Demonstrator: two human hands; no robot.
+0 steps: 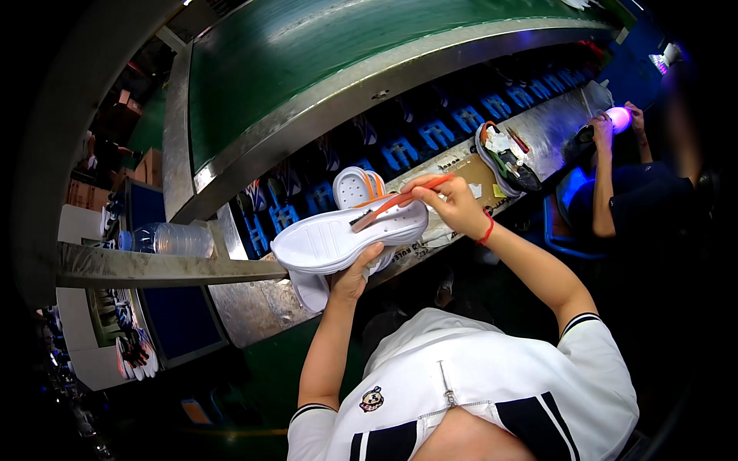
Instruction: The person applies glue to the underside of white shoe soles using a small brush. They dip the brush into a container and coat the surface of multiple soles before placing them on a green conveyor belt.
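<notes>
A white shoe sole [319, 238] lies tilted with its hollow inner side up, propped over the bench. My left hand [354, 275] grips its near edge from below, the thumb against the side wall. Between the fingers of my right hand [453, 206] is an orange-handled brush [403, 198]. Its dark bristles touch the inner face of the sole near the middle. Just behind stands another white sole with orange trim [355, 187]. Part of a further white sole [309, 290] shows beneath the held one.
Along the metal bench [250, 311] runs a row of blue racks [400, 154]. A green conveyor belt [323, 46] is above. To the right lies an orange-and-black sole [507, 157] with paper scraps. A plastic bottle [173, 240] rests at left; a co-worker's hands [603, 131] work far right.
</notes>
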